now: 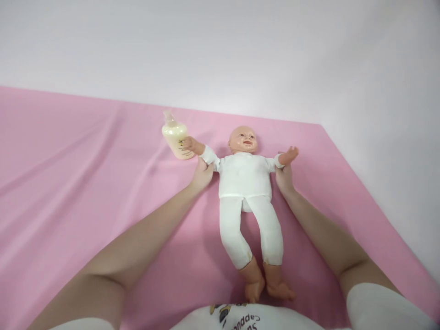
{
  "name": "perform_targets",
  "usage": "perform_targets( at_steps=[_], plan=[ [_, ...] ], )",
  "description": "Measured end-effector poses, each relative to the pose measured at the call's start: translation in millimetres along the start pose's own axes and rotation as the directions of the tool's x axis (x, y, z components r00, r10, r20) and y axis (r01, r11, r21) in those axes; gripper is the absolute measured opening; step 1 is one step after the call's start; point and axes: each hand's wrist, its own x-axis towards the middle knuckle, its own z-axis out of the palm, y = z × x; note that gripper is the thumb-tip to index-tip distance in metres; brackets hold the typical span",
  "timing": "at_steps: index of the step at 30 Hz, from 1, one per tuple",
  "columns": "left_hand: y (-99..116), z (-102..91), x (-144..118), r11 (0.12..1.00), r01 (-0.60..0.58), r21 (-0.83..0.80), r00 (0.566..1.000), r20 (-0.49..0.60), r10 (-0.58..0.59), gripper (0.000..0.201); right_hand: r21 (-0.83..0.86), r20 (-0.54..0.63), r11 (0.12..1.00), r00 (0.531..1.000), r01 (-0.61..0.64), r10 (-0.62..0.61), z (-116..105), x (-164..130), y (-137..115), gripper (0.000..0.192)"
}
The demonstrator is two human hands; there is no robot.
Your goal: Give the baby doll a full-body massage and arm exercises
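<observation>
A baby doll (245,176) with a white cloth body lies on its back, its head away from me and its feet toward me. My left hand (203,175) is closed around the doll's arm on the left side, below the white cuff. On the other side, my right hand (284,178) grips the doll's other arm near its cuff; part of the fingers is hidden behind the arm. Both doll arms are spread outward. A clear pump bottle (176,138) of pale yellow liquid stands tilted in the view, just behind the doll's hand at the left.
Pink cloth (85,183) with creases at the left covers the surface under the doll. Its far edge meets a white background (206,55), and its right edge slants down toward me. My white printed shirt (240,317) shows at the bottom, near the doll's feet.
</observation>
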Motion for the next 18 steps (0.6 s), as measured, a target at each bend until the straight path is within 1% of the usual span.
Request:
perform_targets(
  at_steps=[2, 3, 5, 7, 9, 12, 18],
  plan=[
    [3, -0.1, -1, 0.985, -0.097, 0.142, 0.992, 0.095, 0.084, 0.037, -0.062, 0.06, 0.996, 0.996, 0.066, -0.063, 1, -3, 0, 0.038],
    [6, -0.4, -2, 0.966, -0.165, 0.199, 0.977, 0.165, 0.134, 0.038, -0.103, 0.096, 0.989, 0.991, 0.104, -0.094, 1, -4, 0, 0.034],
    [13, -1.4, -4, 0.916, -0.299, 0.268, 0.931, 0.293, 0.218, 0.043, -0.198, 0.176, 0.965, 0.975, 0.17, -0.136, 2, -7, -1, 0.037],
    [20, -2.9, -7, 0.878, -0.376, 0.296, 0.892, 0.372, 0.257, 0.05, -0.285, 0.234, 0.931, 0.958, 0.228, -0.164, 2, -8, -2, 0.047],
    [24, -4.4, -8, 0.86, -0.4, 0.316, 0.879, 0.397, 0.264, 0.055, -0.342, 0.262, 0.897, 0.945, 0.279, -0.194, 1, -9, -3, 0.054],
    [26, -5.4, -9, 0.844, -0.424, 0.328, 0.87, 0.406, 0.279, 0.054, -0.376, 0.286, 0.868, 0.931, 0.325, -0.225, -1, -9, -5, 0.059],
    [32, -6.3, -9, 0.824, -0.467, 0.321, 0.852, 0.411, 0.323, 0.051, -0.356, 0.32, 0.865, 0.916, 0.353, -0.242, -3, -9, -11, 0.06]
  ],
)
